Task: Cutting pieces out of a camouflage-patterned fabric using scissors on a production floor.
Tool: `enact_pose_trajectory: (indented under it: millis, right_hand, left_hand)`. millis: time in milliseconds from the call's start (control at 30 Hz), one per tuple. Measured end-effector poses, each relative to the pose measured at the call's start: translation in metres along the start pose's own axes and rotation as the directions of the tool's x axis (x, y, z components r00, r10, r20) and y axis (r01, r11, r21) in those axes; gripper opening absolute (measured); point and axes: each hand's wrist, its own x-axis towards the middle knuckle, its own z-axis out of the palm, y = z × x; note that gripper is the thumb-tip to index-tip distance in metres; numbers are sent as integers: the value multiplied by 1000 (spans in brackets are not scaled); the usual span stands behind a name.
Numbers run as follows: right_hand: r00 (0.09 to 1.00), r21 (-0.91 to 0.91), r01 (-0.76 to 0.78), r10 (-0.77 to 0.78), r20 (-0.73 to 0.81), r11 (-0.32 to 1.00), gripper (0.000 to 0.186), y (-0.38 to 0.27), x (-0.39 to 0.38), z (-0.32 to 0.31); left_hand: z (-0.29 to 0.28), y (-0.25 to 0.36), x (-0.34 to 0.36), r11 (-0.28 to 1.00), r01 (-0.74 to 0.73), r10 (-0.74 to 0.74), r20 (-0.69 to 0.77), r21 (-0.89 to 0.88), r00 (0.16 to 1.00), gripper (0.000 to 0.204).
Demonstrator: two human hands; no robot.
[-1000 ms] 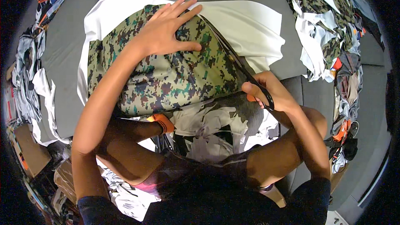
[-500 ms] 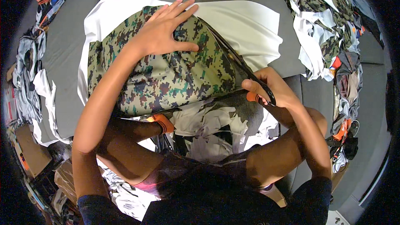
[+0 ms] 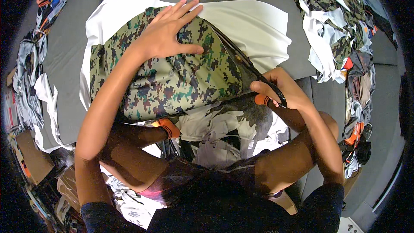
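Note:
My left hand [image 3: 168, 34] lies spread open on green pixel-camouflage fabric [image 3: 181, 77], its fingertips at the fabric's far edge. My right hand [image 3: 284, 90] grips long black shears [image 3: 243, 60], whose blades lie along the slanted right edge of that fabric, pointing away from me; whether they are apart or closed I cannot tell. White fabric [image 3: 254, 30] spreads out underneath and beyond the camouflage piece. A dark mesh-like surface [image 3: 254, 112] with pale scraps [image 3: 215, 133] on it is between my crossed legs.
Heaps of camouflage and white offcuts [image 3: 323, 30] lie at the upper right, with mixed cloth [image 3: 358, 82] below them. More scraps [image 3: 26, 77] line the left side beside a grey padded surface [image 3: 64, 73]. Cardboard [image 3: 34, 155] is at the lower left.
My right hand and the shears' handle have risen slightly. My left hand and the camouflage fabric have shifted a little to the left, the hand still spread flat.

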Motion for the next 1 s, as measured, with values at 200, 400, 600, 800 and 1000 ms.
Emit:
enact_pose_trajectory:
  millis: [200,400,600,800,1000]
  right_hand:
    - [1000,-51,21,-20,23,998,47,2,0,-6]
    - [995,-8,78,-77,65,997,47,8,1,-15]
    - [993,-75,5,3,117,997,40,-14,15,-20]
    - [987,-132,78,-58,148,988,41,-17,36,-27]
    - [988,-79,47,-35,147,996,44,-17,36,-28]
  left_hand:
    - [0,0,-1,1000,-5,5,-7,-6,1000,90]
    - [0,-1,-1,999,-13,11,-34,-34,999,93]
    - [-1,-1,-5,1000,19,-20,-49,-23,999,97]
    - [-1,1,-8,997,76,-78,-57,-25,995,100]
    - [0,-1,-8,997,71,-73,-50,-30,996,102]
